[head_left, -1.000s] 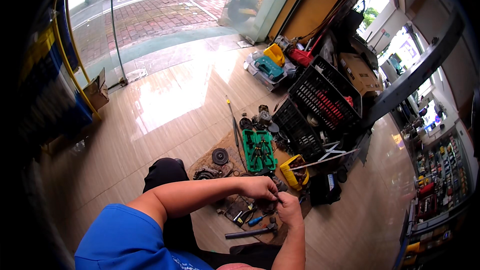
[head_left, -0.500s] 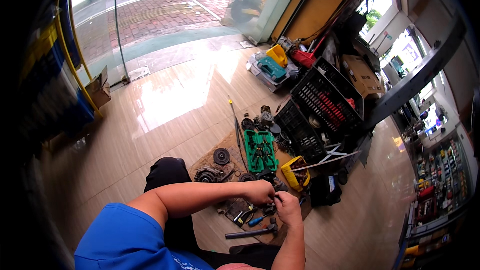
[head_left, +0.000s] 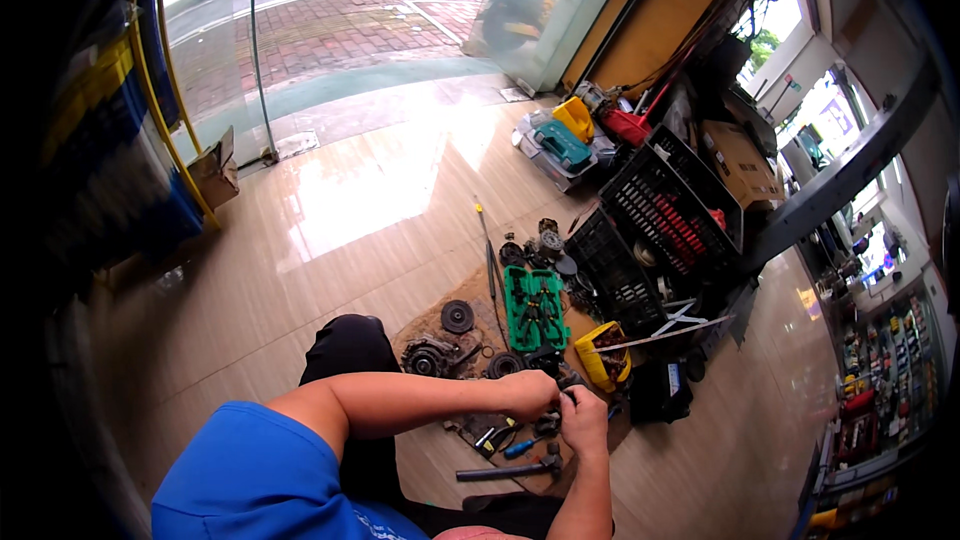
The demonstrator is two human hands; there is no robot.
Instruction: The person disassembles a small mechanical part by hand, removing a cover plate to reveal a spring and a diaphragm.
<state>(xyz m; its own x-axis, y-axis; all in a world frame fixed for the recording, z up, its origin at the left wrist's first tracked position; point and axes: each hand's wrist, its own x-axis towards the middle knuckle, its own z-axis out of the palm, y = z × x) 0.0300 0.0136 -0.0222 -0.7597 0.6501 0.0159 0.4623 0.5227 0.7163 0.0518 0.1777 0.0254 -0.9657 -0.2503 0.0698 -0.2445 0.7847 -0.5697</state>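
Above the cardboard mat, my left hand (head_left: 530,395) and my right hand (head_left: 583,420) meet, fingers closed in a pinch. Whatever small thing lies between them is too hidden to name. Just below the hands lies a screwdriver (head_left: 522,448) with a blue handle, beside pliers (head_left: 498,435). A hammer (head_left: 508,471) rests nearer to me. Beyond my left forearm sit a dark round disc (head_left: 457,317) and a greasy machine part (head_left: 428,356). An opened green tool case (head_left: 536,308) lies on the mat's far side.
To the right are a yellow tub (head_left: 603,356) of small parts, a black box (head_left: 660,392) and stacked black crates (head_left: 610,262). A teal case (head_left: 563,143) sits on a pile farther back. A glass door panel (head_left: 210,50) stands at the far left.
The whole view has shifted, so the floor items appear slightly farther right. My two hands stay pinched together over the mat, with little visible change in their grip.
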